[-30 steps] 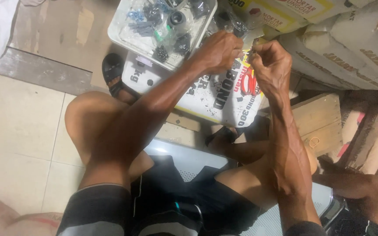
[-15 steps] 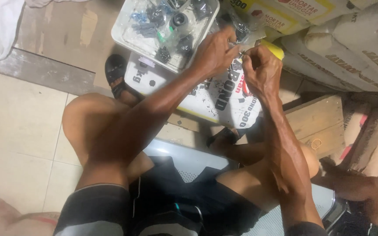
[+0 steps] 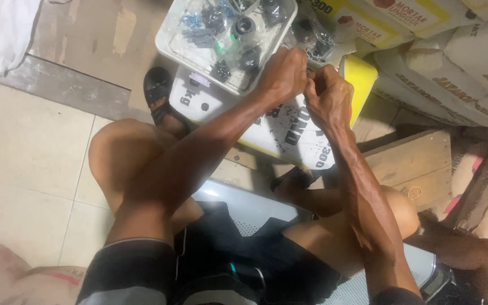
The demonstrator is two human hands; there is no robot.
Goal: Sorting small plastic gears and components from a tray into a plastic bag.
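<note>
Seated low, knees apart, both forearms run up from 6 o'clock to meet near 12 o'clock over a white printed sack (image 3: 266, 127) lying flat on the floor and used as a work surface, dark crumbs scattered on it. Left hand (image 3: 282, 74) and right hand (image 3: 326, 97) are pressed knuckle to knuckle, fingers curled inward; they seem to pinch some very small piece between the fingertips, but the piece itself is hidden, so I cannot tell what it is or how it is gripped. Holding it up close between both hands, right beside the supply, looks like a matter of fine control. At 11 o'clock from the hands, touching distance, a white shallow tray (image 3: 170, 45) rests on the sack's far end; inside are clear plastic bags of small dark fittings (image 3: 221, 70), one round black ring-shaped part (image 3: 244, 25) and a bit of green. A further clear bag of dark parts (image 3: 312, 36) lies just outside the tray at 12 o'clock. Stacked paper sacks (image 3: 453, 51) fill 1 to 3 o'clock; a wooden block (image 3: 419, 166) sits at 4 o'clock. A black sandal (image 3: 158, 93) on the foot at 9 o'clock of the tray.
</note>
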